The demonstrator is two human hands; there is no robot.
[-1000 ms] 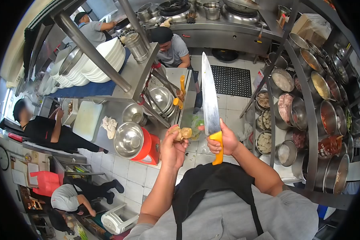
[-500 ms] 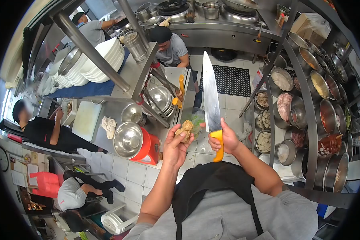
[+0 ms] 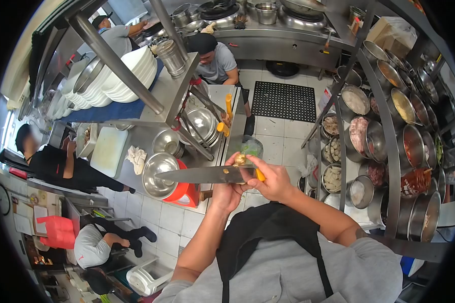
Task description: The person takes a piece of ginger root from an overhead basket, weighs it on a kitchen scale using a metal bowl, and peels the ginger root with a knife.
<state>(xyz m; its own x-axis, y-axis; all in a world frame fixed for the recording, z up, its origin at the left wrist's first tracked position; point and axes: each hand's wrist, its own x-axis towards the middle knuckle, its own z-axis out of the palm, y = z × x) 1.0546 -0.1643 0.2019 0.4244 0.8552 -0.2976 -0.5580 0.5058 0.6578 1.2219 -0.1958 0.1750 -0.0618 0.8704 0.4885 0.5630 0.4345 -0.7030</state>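
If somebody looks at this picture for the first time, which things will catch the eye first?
First the long knife, held level at the centre by the right hand, its blade pointing left over a steel bowl. The left hand holds a small piece of ginger against the blade. Next, the stack of white bowls on the upper-left shelf and the rows of ingredient pots at right.

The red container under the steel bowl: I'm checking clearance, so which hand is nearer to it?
Left. The left hand holds the ginger piece just right of the red container; the right hand, gripping the knife, sits farther right.
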